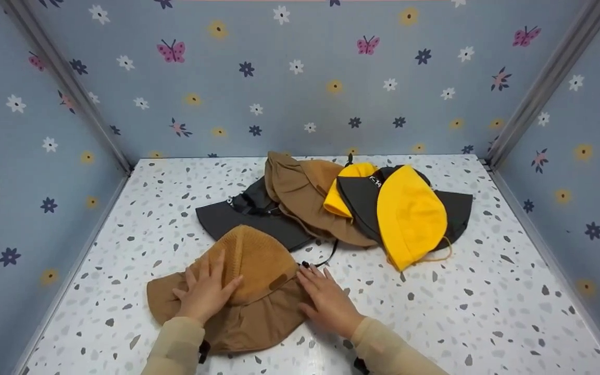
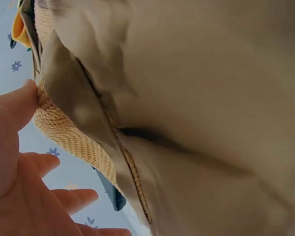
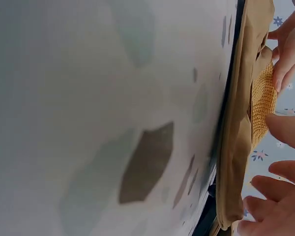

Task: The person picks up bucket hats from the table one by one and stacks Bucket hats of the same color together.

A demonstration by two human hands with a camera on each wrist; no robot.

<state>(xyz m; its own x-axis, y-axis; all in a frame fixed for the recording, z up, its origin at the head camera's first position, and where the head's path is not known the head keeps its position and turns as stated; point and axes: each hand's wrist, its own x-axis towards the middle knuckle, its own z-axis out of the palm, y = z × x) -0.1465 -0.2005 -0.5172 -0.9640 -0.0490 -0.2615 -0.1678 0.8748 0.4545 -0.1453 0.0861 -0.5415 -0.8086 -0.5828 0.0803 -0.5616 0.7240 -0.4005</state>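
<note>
A brown bucket hat (image 1: pixel 264 260) with a ribbed tan crown and a wide, wavy brim lies at the front of the table. My left hand (image 1: pixel 203 292) rests on the left side of its crown, fingers spread. At the hat's right edge, my right hand (image 1: pixel 331 302) touches the brim with fingers extended. The left wrist view is mostly filled by the brim (image 2: pixel 196 98), and the fingers (image 2: pixel 73 199) there are spread beside the knit crown. From the right wrist, the hat's brim edge (image 3: pixel 233 167) shows side-on, low over the table.
Behind lies an overlapping pile: a black hat (image 1: pixel 279 226), another brown hat (image 1: pixel 300 192), a yellow hat (image 1: pixel 412 213) with a cord, and more black and yellow ones. Flower-patterned panels (image 1: pixel 300 94) wall the speckled white table (image 1: pixel 435 323) at the back and both sides.
</note>
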